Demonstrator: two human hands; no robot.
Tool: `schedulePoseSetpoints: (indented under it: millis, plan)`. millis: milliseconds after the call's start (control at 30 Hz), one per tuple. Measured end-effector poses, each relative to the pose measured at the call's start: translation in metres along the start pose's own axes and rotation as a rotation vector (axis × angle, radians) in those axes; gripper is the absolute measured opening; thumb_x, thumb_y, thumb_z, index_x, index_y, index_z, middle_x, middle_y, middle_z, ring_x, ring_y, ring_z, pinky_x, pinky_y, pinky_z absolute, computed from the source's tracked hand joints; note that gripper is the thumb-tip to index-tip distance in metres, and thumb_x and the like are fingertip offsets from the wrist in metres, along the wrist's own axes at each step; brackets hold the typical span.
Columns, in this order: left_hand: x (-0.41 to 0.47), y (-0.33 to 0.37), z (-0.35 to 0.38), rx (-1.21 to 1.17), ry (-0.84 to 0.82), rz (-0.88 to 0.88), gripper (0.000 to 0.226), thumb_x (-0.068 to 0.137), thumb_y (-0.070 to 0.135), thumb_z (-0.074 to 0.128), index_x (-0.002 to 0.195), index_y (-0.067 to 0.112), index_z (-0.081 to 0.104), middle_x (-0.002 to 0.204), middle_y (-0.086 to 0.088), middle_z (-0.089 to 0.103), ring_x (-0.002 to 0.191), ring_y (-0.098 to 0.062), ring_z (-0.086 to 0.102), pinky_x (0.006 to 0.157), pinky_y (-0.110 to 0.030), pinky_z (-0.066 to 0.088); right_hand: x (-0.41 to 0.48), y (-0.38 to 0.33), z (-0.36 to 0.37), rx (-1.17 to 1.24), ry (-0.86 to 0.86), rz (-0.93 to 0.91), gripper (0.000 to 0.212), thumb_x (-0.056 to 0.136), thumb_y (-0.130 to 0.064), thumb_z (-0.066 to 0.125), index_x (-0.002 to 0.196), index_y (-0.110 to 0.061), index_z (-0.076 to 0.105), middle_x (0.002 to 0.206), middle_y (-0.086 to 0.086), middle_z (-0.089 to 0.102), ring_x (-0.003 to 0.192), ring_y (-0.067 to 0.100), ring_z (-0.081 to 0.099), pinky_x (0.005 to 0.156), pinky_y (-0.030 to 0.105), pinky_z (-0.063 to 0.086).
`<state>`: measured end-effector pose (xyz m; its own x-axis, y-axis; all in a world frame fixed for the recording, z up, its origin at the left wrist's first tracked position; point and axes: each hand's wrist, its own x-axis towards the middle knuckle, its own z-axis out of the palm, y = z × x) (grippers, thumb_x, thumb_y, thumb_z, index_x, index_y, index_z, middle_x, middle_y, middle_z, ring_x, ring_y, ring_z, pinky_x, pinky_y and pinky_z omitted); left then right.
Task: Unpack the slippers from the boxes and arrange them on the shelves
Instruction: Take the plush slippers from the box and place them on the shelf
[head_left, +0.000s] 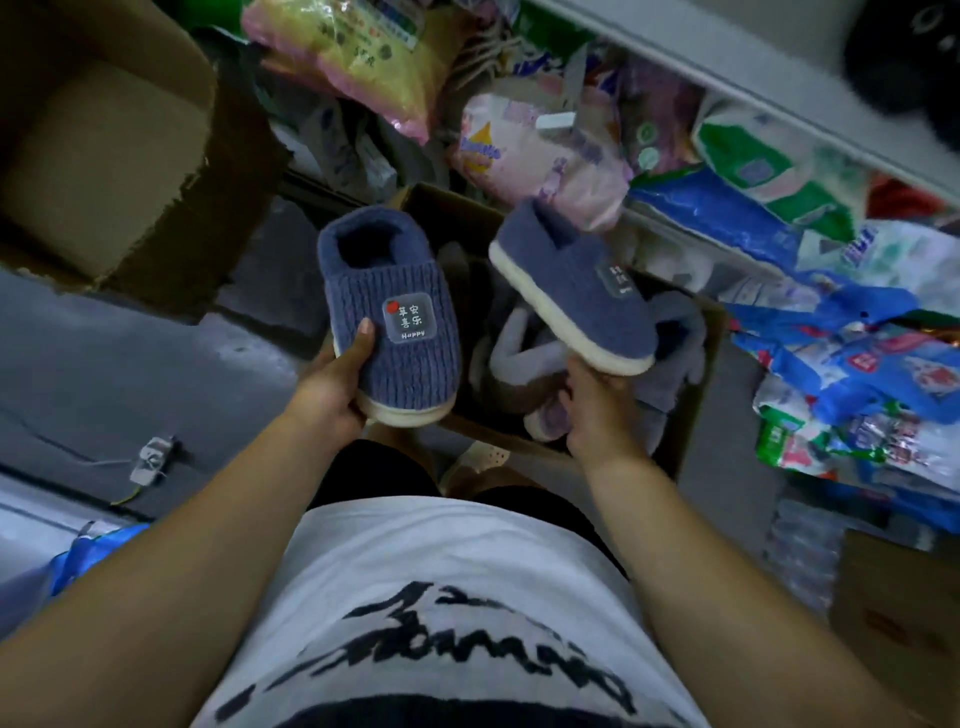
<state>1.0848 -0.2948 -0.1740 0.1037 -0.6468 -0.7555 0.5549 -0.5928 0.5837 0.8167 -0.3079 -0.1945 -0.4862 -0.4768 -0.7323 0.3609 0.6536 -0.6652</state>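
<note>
I hold two blue knitted slippers with cream soles above an open cardboard box (691, 415). My left hand (337, 379) grips the toe end of the left slipper (400, 291), which shows a grey "Happy" patch on top. My right hand (602, 410) grips the second slipper (571, 291) from below at its toe, and this one is tilted with its sole edge toward me. Several pale grey and lilac slippers (524, 358) lie inside the box beneath both hands.
A large open cardboard box (104, 145) stands at the upper left on the dark floor. Packs of tissues and soft goods (831, 322) pile up on the right under a white shelf edge (779, 88). Another carton (904, 613) sits at the lower right.
</note>
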Motion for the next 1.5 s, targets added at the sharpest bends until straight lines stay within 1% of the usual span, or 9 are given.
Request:
schedulePoseSetpoints:
  millis: [167,233,333,500,700,833,967,1100,1500]
  plan:
    - [-0.008,-0.017,0.042,0.096,-0.044,-0.019,0.014,0.101,0.029,0.060,0.112,0.025,0.067,0.103,-0.001,0.079,0.097,-0.021,0.075,0.073,-0.038,0.063,0.010,-0.011,-0.046,-0.182,-0.021,-0.071,0.026,0.074,-0.058,0.080,0.068,-0.033,0.077,0.065,-0.013,0.070,0.073,0.013,0.067,0.080,0.039,0.055]
    - [-0.010,-0.020,0.051,0.117,-0.041,-0.042,0.022,0.100,0.031,0.061,0.117,0.019,0.067,0.104,-0.004,0.078,0.096,-0.022,0.075,0.066,-0.034,0.062,0.018,-0.028,-0.055,-0.092,-0.069,-0.044,0.023,0.083,-0.053,0.078,0.089,-0.030,0.077,0.082,-0.012,0.074,0.081,0.010,0.067,0.078,0.032,0.053]
    - [-0.012,-0.017,0.058,0.118,-0.037,-0.033,0.039,0.098,0.034,0.063,0.131,0.013,0.063,0.118,-0.012,0.074,0.106,-0.027,0.073,0.070,-0.036,0.062,0.032,-0.055,-0.056,-0.096,-0.149,0.077,0.066,0.081,-0.064,0.075,0.133,-0.027,0.059,0.123,-0.005,0.063,0.102,0.014,0.065,0.081,0.032,0.056]
    - [-0.023,-0.009,0.068,0.111,-0.038,0.016,0.011,0.101,0.025,0.060,0.108,0.022,0.068,0.103,-0.005,0.078,0.092,-0.020,0.076,0.072,-0.038,0.063,0.046,-0.084,-0.034,-0.158,-0.202,0.140,0.072,0.080,-0.071,0.070,0.132,-0.023,0.056,0.129,0.005,0.061,0.102,0.026,0.068,0.081,0.039,0.060]
    - [-0.032,-0.003,0.069,0.107,-0.020,-0.003,0.025,0.092,0.021,0.072,0.116,0.021,0.066,0.114,-0.009,0.075,0.106,-0.028,0.072,0.089,-0.047,0.057,0.055,-0.103,-0.010,-0.124,-0.301,0.080,0.081,0.094,-0.038,0.071,0.159,-0.025,0.024,0.153,0.008,0.045,0.123,0.036,0.058,0.080,0.046,0.060]
    - [-0.035,0.002,0.071,0.101,-0.010,-0.007,0.052,0.084,0.020,0.077,0.133,0.013,0.061,0.122,-0.013,0.072,0.110,-0.030,0.071,0.085,-0.046,0.060,0.049,-0.101,-0.004,-0.091,-0.359,0.040,0.066,0.097,-0.015,0.068,0.153,-0.015,0.035,0.150,0.011,0.050,0.120,0.029,0.059,0.071,0.039,0.058]
    - [-0.039,0.020,0.073,0.086,-0.032,0.021,0.050,0.089,0.018,0.074,0.136,0.015,0.060,0.124,-0.012,0.072,0.113,-0.030,0.070,0.078,-0.043,0.063,0.028,-0.097,-0.017,-0.029,-0.411,0.032,0.066,0.097,-0.009,0.066,0.155,-0.018,0.035,0.151,0.008,0.048,0.121,0.028,0.059,0.077,0.042,0.060]
    - [-0.046,0.050,0.088,0.056,-0.073,0.114,0.041,0.093,0.010,0.068,0.133,0.011,0.061,0.123,-0.013,0.072,0.112,-0.028,0.070,0.085,-0.042,0.061,0.007,-0.096,-0.037,0.135,-0.495,0.054,0.059,0.097,-0.003,0.063,0.151,-0.016,0.043,0.147,0.009,0.054,0.125,0.030,0.060,0.087,0.048,0.060]
    - [-0.042,0.154,0.147,0.180,-0.333,0.294,0.048,0.091,0.014,0.070,0.138,0.008,0.057,0.127,-0.014,0.069,0.115,-0.030,0.068,0.093,-0.044,0.059,-0.066,-0.170,-0.010,0.539,-0.614,-0.165,0.044,0.099,0.006,0.052,0.132,-0.023,0.056,0.134,0.007,0.064,0.116,0.025,0.067,0.079,0.041,0.062]
